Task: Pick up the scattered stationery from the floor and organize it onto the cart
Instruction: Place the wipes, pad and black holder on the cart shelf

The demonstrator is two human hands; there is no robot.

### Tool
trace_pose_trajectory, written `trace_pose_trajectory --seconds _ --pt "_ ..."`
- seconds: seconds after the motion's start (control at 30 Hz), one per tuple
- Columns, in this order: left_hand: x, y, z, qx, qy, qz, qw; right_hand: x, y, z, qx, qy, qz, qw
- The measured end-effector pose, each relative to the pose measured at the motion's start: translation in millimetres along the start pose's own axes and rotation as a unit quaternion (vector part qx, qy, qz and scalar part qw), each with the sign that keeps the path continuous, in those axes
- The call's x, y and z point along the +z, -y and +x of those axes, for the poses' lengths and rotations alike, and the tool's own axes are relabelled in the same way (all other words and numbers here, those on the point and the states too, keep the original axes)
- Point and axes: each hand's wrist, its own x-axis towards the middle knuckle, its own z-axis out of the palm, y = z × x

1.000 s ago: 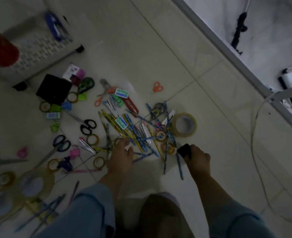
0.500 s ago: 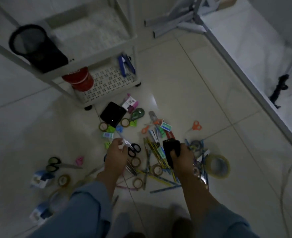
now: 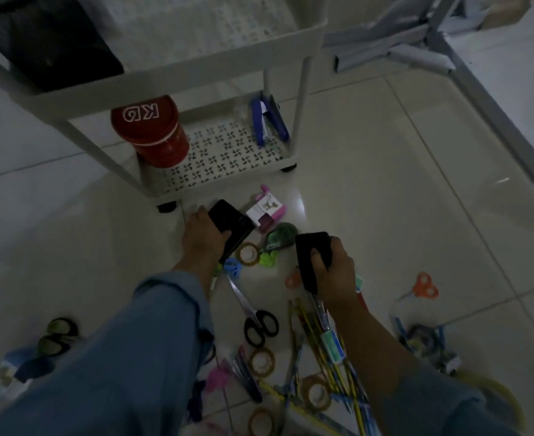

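Observation:
A white tiered cart point(image 3: 228, 177) stands ahead, its bottom shelf holding a red tin point(image 3: 151, 130) and a blue stapler point(image 3: 267, 121). On the floor just before it, my left hand point(image 3: 201, 237) grips a flat black case point(image 3: 232, 228). My right hand point(image 3: 333, 272) holds a black stapler point(image 3: 309, 256) above the floor, to the right of the case. Scattered stationery lies below: black-handled scissors point(image 3: 258, 322), tape rolls point(image 3: 261, 361), a bundle of pencils and pens point(image 3: 328, 357), a green correction-tape dispenser point(image 3: 280, 237) and a pink-and-white box point(image 3: 264, 212).
A black mesh holder point(image 3: 48, 48) sits on the cart's upper shelf. Orange scissors point(image 3: 423, 289) lie on the tiles at right. A grey metal frame point(image 3: 492, 111) runs along the right side. More tape and scissors point(image 3: 56, 336) lie at lower left.
The view has closed in on the cart. My left hand reached forward from the scissors and took hold of the black case. My right hand moved forward, still holding the black stapler.

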Motion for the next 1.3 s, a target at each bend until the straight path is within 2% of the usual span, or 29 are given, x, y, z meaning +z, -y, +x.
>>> trace_pose_trajectory --seconds 0.07,0.1,0.2,0.33,0.5,0.63,0.83,0.93,1.03,1.2,1.3 --pt "-2 2 3 -0.01 -0.002 0.1 0.995 4 -7 7 0.007 0.015 0.021 1.0" --pt "-4 2 1 -0.012 0.013 0.116 0.993 4 -4 6 0.009 0.016 0.036 0.999" --pt "-9 4 -14 -0.007 0.046 0.071 0.996 -3 13 -2 0.007 0.022 0.08 0.997" --pt "-34 4 -66 0.012 0.001 -0.007 1.0 -30 55 -27 0.022 0.07 0.126 0.989" --pt "-118 -17 -158 0.099 -0.017 -0.089 0.991 -90 144 -73 0.087 0.104 0.218 0.966" --pt "-196 -55 -232 0.099 -0.009 -0.182 0.978 -139 223 -98 0.104 0.072 0.234 0.964" --pt "-293 -112 -288 0.157 -0.038 -0.248 0.955 -194 322 -108 0.05 0.058 0.24 0.968" --pt "-338 -137 -296 0.216 -0.08 -0.292 0.928 -209 357 -107 0.003 0.018 0.241 0.97" --pt "-376 -155 -301 0.256 -0.12 -0.339 0.897 -216 378 -107 -0.009 -0.006 0.241 0.971" --pt "-430 -184 -289 0.291 -0.183 -0.343 0.874 -220 397 -109 0.011 -0.022 0.249 0.968" --pt "-459 -208 -254 0.308 -0.22 -0.281 0.882 -221 402 -109 0.015 -0.036 0.252 0.967"
